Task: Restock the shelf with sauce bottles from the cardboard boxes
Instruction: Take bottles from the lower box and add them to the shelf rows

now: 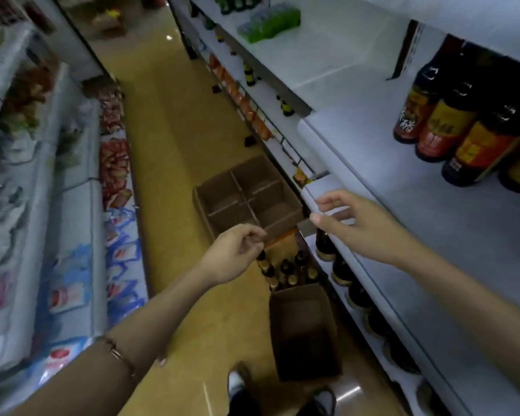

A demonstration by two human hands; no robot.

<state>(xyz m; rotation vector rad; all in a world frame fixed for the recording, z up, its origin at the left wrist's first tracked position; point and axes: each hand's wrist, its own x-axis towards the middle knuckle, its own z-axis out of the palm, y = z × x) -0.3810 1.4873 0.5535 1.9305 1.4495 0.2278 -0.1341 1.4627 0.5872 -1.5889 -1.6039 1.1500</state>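
A cardboard box (305, 331) stands on the floor against the shelving, with several dark sauce bottles (285, 270) upright in its far end. Beyond it lies a second cardboard box (246, 195) with dividers and nothing in its cells. My left hand (233, 255) hovers over the bottles with its fingers loosely curled and holds nothing. My right hand (357, 222) is raised beside the white shelf (433, 211), fingers spread and relaxed, with nothing in it. Several dark sauce bottles with red and yellow labels (451, 127) stand at the back right of that shelf.
More dark bottles (342, 270) line the lower shelf under my right arm. Packaged goods (117, 163) fill the racks on the left side of the aisle. The yellow floor (174, 121) runs ahead between them. My feet (237, 382) show at the bottom.
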